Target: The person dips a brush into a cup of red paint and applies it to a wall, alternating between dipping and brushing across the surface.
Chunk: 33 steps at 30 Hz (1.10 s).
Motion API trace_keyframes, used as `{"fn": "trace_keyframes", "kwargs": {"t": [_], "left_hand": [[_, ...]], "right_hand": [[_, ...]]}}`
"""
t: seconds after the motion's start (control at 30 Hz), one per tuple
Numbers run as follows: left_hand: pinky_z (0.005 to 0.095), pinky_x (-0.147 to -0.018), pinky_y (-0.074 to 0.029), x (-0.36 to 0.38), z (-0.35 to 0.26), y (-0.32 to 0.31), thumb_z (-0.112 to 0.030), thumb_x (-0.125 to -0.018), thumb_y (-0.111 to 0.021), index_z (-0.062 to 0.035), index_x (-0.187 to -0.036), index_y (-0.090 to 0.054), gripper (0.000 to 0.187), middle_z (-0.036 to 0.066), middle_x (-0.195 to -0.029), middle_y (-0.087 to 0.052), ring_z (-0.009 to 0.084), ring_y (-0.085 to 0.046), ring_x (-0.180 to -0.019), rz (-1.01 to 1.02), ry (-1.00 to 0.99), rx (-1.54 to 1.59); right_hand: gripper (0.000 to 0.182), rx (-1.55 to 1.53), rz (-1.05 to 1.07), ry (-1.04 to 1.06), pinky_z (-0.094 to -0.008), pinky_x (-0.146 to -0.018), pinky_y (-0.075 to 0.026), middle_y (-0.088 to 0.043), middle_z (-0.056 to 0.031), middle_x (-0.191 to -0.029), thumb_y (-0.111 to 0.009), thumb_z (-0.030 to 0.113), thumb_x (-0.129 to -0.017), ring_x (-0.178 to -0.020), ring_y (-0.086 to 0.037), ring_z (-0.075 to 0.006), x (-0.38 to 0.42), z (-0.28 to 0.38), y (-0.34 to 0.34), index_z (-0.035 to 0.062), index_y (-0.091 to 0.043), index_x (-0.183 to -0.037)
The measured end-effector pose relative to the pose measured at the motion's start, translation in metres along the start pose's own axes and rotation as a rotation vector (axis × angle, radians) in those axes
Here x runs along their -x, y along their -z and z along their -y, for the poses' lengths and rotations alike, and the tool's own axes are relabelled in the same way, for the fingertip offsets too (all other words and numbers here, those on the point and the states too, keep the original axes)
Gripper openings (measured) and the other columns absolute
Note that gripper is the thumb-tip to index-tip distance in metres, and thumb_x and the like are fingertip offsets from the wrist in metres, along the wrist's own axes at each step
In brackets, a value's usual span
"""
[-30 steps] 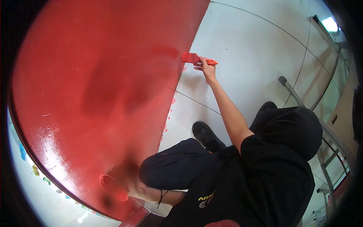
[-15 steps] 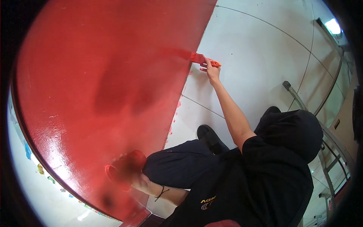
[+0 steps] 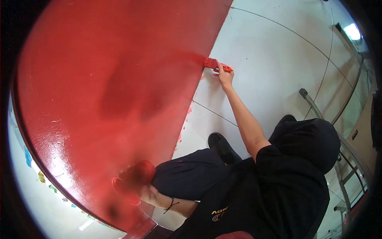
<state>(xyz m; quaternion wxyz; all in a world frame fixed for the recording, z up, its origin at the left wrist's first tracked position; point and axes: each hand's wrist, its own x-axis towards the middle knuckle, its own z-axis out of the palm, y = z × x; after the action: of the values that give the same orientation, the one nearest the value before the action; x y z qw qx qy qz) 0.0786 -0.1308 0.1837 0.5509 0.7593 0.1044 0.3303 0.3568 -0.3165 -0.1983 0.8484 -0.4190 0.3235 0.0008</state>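
My right hand [image 3: 226,75] grips the orange handle of a paintbrush [image 3: 211,63]. Its red-coated bristles touch the rim of a large red painted surface [image 3: 131,79], where it meets the pale tiles. Red paint marks the fingers. At the lower left, my left hand [image 3: 149,194] is closed around a red paint container [image 3: 148,171], held over the red surface. A dark blurred spot covers part of this container and most of the fingers, so its contents cannot be made out.
Red smears dot the white tiled floor [image 3: 270,51] along the painted edge. My knees and black shoes [image 3: 223,147] are close beside it. A metal ladder-like frame [image 3: 318,107] stands at the right. Coloured scraps [image 3: 41,177] lie beyond the curved dark rim at the left.
The whole view has shifted slightly, so things sit a little further right and lower. The brush stays at the painted edge, and the container remains in my left hand.
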Motion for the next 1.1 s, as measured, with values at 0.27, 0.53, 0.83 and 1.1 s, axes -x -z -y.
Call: {"fn": "trace_keyframes", "kwargs": {"t": [0.27, 0.53, 0.83, 1.1], "left_hand": [[0.0473, -0.099, -0.046, 0.022, -0.009, 0.002, -0.020, -0.065, -0.081, -0.0041, -0.139, -0.036, 0.088, 0.017, -0.130, -0.050, 0.0341, -0.050, -0.120, -0.045, -0.135, -0.008], [0.0468, -0.099, -0.046, 0.024, -0.008, 0.004, -0.020, -0.065, -0.081, -0.0042, -0.139, -0.036, 0.088, 0.017, -0.130, -0.050, 0.0338, -0.050, -0.120, -0.106, -0.119, -0.008], [0.0462, -0.099, -0.046, 0.025, -0.001, -0.009, -0.019, -0.065, -0.081, -0.0043, -0.139, -0.036, 0.088, 0.016, -0.129, -0.050, 0.0334, -0.050, -0.120, -0.082, 0.039, -0.042], [0.0457, -0.099, -0.046, 0.010, 0.001, -0.019, -0.019, -0.065, -0.081, -0.0045, -0.139, -0.036, 0.088, 0.016, -0.129, -0.050, 0.0332, -0.050, -0.119, -0.085, 0.059, -0.076]], "right_hand": [[0.026, -0.066, 0.100, 0.072, -0.0314, -0.059, -0.059, -0.068, -0.0133, -0.086, -0.061, 0.018, -0.093, -0.075, -0.069, -0.0207, 0.006, 0.012, -0.020, -0.0068, -0.065, -0.099], [0.026, -0.304, 0.367, 0.305, -0.0328, -0.065, -0.060, -0.067, -0.0133, -0.088, -0.056, 0.015, -0.096, -0.076, -0.069, -0.0214, 0.084, 0.167, -0.106, -0.0086, -0.060, -0.105], [0.023, -0.781, 0.767, 0.339, -0.0331, -0.064, -0.060, -0.066, -0.0131, -0.086, -0.059, 0.011, -0.093, -0.071, -0.069, -0.0204, 0.154, 0.307, -0.202, -0.0097, -0.059, -0.103], [0.023, -0.405, 0.442, 0.244, -0.0365, -0.074, -0.059, -0.067, -0.0113, -0.089, -0.056, 0.015, -0.095, -0.079, -0.068, -0.0204, 0.073, 0.133, -0.116, -0.0067, -0.064, -0.099]]}}
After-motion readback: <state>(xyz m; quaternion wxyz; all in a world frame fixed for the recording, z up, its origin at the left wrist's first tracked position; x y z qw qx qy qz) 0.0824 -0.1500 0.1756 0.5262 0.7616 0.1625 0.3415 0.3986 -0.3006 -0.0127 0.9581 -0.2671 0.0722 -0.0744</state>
